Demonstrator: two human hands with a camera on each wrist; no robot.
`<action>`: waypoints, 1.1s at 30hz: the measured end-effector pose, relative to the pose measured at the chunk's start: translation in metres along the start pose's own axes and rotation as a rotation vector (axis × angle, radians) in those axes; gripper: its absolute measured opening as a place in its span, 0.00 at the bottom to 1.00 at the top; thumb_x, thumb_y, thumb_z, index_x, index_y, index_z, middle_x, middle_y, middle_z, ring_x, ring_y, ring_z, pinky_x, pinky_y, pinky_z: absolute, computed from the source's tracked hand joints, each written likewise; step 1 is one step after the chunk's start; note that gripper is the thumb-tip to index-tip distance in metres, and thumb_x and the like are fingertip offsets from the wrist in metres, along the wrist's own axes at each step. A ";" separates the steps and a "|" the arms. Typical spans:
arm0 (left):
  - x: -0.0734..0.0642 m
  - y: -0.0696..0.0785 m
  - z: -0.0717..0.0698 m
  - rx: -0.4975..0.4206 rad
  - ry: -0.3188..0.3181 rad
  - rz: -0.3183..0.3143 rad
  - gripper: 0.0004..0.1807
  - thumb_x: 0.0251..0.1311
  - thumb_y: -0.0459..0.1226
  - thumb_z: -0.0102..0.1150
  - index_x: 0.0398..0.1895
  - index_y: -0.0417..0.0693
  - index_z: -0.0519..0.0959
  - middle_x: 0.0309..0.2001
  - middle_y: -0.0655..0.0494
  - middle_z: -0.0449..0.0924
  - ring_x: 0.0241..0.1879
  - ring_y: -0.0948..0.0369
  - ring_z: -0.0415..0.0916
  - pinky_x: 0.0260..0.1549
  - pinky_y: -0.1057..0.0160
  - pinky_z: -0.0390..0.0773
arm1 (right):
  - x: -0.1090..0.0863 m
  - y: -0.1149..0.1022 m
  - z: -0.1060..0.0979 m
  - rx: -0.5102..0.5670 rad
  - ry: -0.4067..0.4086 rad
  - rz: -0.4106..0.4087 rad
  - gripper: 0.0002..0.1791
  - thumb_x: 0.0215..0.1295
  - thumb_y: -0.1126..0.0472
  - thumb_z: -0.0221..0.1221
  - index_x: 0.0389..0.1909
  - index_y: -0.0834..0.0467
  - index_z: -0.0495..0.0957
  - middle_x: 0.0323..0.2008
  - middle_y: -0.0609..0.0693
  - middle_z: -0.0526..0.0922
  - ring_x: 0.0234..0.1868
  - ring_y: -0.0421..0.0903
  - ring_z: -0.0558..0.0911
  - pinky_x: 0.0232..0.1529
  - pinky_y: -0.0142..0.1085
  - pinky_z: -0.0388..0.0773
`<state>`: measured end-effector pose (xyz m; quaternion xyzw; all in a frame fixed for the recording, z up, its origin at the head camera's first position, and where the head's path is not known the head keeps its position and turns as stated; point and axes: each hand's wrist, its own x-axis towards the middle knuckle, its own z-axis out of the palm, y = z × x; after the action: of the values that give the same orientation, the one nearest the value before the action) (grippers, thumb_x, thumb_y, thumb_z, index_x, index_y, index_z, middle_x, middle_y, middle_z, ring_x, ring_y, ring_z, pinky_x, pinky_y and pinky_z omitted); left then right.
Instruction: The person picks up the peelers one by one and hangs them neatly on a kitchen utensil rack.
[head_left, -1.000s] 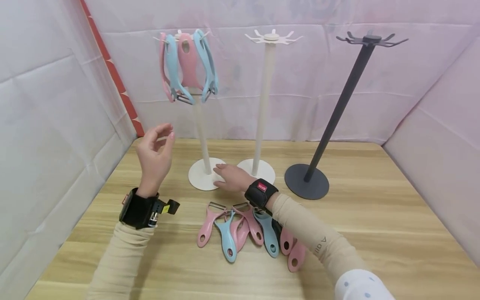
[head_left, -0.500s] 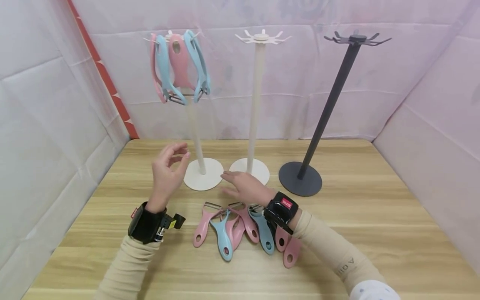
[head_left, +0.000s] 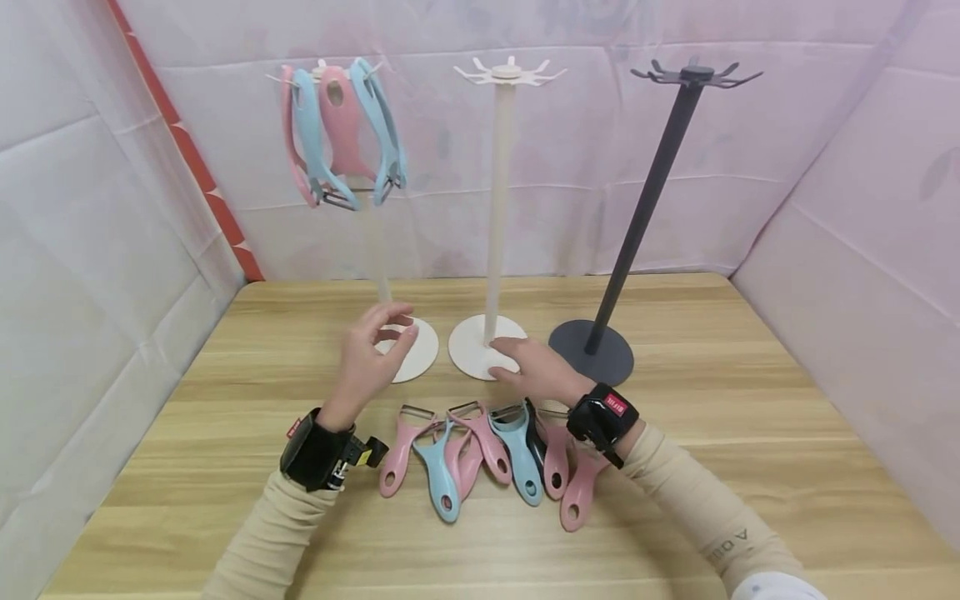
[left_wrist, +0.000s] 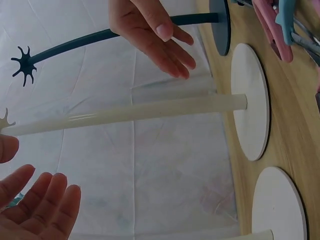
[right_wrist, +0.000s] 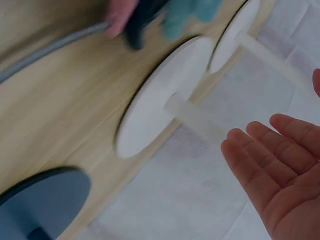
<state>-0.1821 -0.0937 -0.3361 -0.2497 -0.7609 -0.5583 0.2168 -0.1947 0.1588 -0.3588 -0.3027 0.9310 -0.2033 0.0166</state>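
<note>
From afar, I hover my left hand (head_left: pixel 372 354) and right hand (head_left: pixel 543 368) over the bench (head_left: pixel 795 442), each grip loosely spread and holding nothing. They hang near the left white stand (head_left: pixel 422 350) and middle white stand (head_left: pixel 499 192), both toward the bench's far edge. Loose peelers (head_left: pixel 491 448), mostly pink and blue, lie closer to its near edge. I judge them light, rigid and slick: best pinched by the handle (head_left: pixel 439 477), clear of the blade (head_left: pixel 417 412).
</note>
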 end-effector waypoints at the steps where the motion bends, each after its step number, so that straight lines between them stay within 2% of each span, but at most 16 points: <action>1: 0.000 0.000 0.001 -0.004 -0.003 0.005 0.14 0.55 0.27 0.57 0.46 0.33 0.77 0.42 0.43 0.77 0.40 0.52 0.75 0.36 0.61 0.78 | 0.000 0.005 0.000 -0.009 -0.008 0.022 0.26 0.64 0.56 0.55 0.58 0.69 0.68 0.56 0.63 0.72 0.58 0.56 0.70 0.56 0.46 0.67; 5: -0.001 0.001 0.005 -0.010 -0.019 0.010 0.14 0.55 0.27 0.57 0.45 0.33 0.77 0.43 0.43 0.77 0.40 0.53 0.76 0.35 0.61 0.79 | 0.002 0.024 0.001 -0.065 -0.055 0.095 0.28 0.63 0.55 0.55 0.59 0.70 0.66 0.58 0.65 0.68 0.59 0.58 0.68 0.57 0.48 0.65; 10: -0.004 0.008 0.005 -0.005 -0.042 -0.005 0.13 0.53 0.24 0.58 0.44 0.32 0.77 0.42 0.42 0.78 0.40 0.52 0.76 0.36 0.64 0.78 | 0.009 0.043 0.007 -0.140 -0.233 0.144 0.36 0.64 0.51 0.54 0.64 0.71 0.57 0.66 0.67 0.53 0.67 0.61 0.52 0.64 0.49 0.53; 13: -0.007 0.015 0.005 -0.003 -0.062 -0.016 0.13 0.53 0.22 0.57 0.44 0.31 0.77 0.42 0.40 0.77 0.40 0.49 0.76 0.37 0.61 0.79 | 0.012 0.050 0.012 -0.149 -0.314 0.135 0.39 0.65 0.49 0.52 0.65 0.72 0.52 0.68 0.67 0.45 0.68 0.62 0.44 0.65 0.50 0.47; 18: -0.010 0.020 0.005 0.006 -0.093 -0.010 0.13 0.53 0.22 0.56 0.44 0.30 0.76 0.42 0.40 0.77 0.41 0.50 0.75 0.37 0.59 0.79 | 0.016 0.064 0.019 -0.162 -0.340 0.089 0.40 0.66 0.48 0.49 0.66 0.72 0.48 0.68 0.67 0.43 0.69 0.61 0.42 0.66 0.48 0.45; 22: -0.013 0.010 0.004 0.025 -0.127 0.027 0.14 0.54 0.24 0.58 0.45 0.35 0.77 0.43 0.44 0.78 0.42 0.54 0.75 0.37 0.60 0.79 | 0.017 0.074 0.025 -0.176 -0.355 0.056 0.39 0.67 0.48 0.48 0.66 0.72 0.48 0.68 0.67 0.43 0.69 0.60 0.42 0.66 0.47 0.45; 27: -0.019 -0.002 0.001 0.084 -0.242 0.103 0.14 0.54 0.27 0.58 0.45 0.36 0.77 0.42 0.46 0.78 0.41 0.53 0.76 0.34 0.58 0.79 | 0.016 0.079 0.028 -0.159 -0.361 0.048 0.39 0.67 0.49 0.48 0.66 0.72 0.48 0.68 0.67 0.43 0.69 0.60 0.42 0.66 0.47 0.45; 30: -0.024 -0.006 -0.004 0.157 -0.348 0.145 0.14 0.55 0.28 0.58 0.46 0.36 0.76 0.42 0.46 0.78 0.42 0.53 0.76 0.34 0.57 0.79 | 0.017 0.078 0.030 -0.170 -0.363 0.043 0.39 0.68 0.48 0.47 0.66 0.72 0.47 0.68 0.66 0.43 0.69 0.59 0.42 0.66 0.46 0.44; 33: -0.028 -0.010 -0.006 0.267 -0.472 0.189 0.14 0.54 0.29 0.59 0.45 0.36 0.76 0.43 0.47 0.78 0.43 0.53 0.75 0.39 0.57 0.78 | 0.017 0.078 0.031 -0.194 -0.365 0.034 0.39 0.68 0.47 0.46 0.67 0.71 0.47 0.68 0.66 0.43 0.69 0.59 0.43 0.67 0.46 0.45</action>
<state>-0.1658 -0.1060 -0.3589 -0.4116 -0.8305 -0.3569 0.1158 -0.2469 0.1950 -0.4163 -0.3190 0.9327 -0.0541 0.1591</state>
